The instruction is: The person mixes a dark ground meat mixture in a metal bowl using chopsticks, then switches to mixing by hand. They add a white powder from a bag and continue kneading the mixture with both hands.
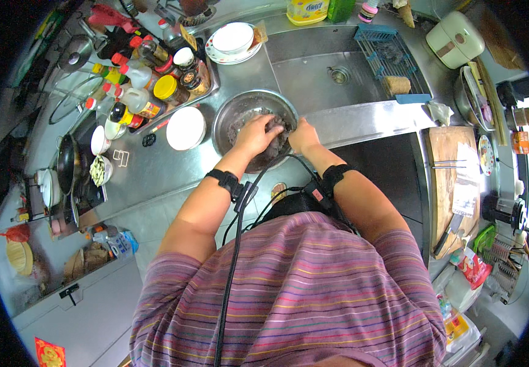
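A steel mixing bowl (pixel 218 129) stands at the counter's front edge, holding a wet, dark grey mixture (pixel 251 118). Into it reaches my left hand (pixel 256 136), its fingers curled in the mixture and their tips partly hidden. My right hand (pixel 304 137) is closed on the bowl's right rim, thumb side toward the inside. Just left of the bowl sits a round white bowl or lid (pixel 186 128).
Behind on the left is a tray crowded with sauce bottles and jars (pixel 169 89). White plates (pixel 234 40) lie at the back beside the sink (pixel 310 76), which holds a blue rack (pixel 389 55). On the right, a wooden cutting board (pixel 444 183) carries a cleaver (pixel 451 233).
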The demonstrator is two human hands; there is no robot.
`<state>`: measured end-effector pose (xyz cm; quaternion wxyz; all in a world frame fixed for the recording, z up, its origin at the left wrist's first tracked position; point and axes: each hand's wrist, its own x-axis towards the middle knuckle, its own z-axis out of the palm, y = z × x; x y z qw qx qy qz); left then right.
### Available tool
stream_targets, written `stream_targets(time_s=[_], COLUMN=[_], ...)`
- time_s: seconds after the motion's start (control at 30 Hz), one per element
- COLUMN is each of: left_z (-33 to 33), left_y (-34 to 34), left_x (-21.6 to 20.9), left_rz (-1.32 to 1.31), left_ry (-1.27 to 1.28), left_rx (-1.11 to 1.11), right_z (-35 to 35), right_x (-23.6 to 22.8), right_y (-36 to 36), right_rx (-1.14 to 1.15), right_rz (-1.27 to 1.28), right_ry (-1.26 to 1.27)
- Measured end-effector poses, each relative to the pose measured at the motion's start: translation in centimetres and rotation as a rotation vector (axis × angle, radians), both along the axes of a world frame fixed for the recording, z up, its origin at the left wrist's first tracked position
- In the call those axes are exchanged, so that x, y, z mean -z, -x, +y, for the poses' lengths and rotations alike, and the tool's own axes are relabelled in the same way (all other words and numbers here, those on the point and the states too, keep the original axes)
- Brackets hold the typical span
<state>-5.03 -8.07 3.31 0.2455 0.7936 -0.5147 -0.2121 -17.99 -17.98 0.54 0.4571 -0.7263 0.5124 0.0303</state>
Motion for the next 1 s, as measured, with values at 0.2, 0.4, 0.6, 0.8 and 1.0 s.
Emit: stream_targets(time_s=[0.2,0.4,0.6,0.8,1.0], left_z=[-2.5,-3.0,-3.8,-4.4,-4.3], left_y=[0.9,3.7,3.2,2.1,1.7], left_x=[1.7,4.1,4.1,5.0,4.9], left_rz=[-0.293,-0.373,-0.385,-0.399,-0.386], left_ry=[-0.118,-0.254,-0.325,-0.189,-0.168], left_rx=[-0.266,-0.217,-0.178,-0.179,-0.169], right_z=[0.0,0.2,-0.2,0.1,0.2], right_x=[-0.1,-0.4,0.0,0.8,0.5], right_y=[-0.2,-0.1,0.1,0.2,-0.1], right_rx=[-0.040,-0.043,-0.047,-0.082,-0.076], right_rz=[-0.006,-0.037,-0.079,-0.066,-0.035], right_ry=[0.039,0.038,0.045,0.074,0.109])
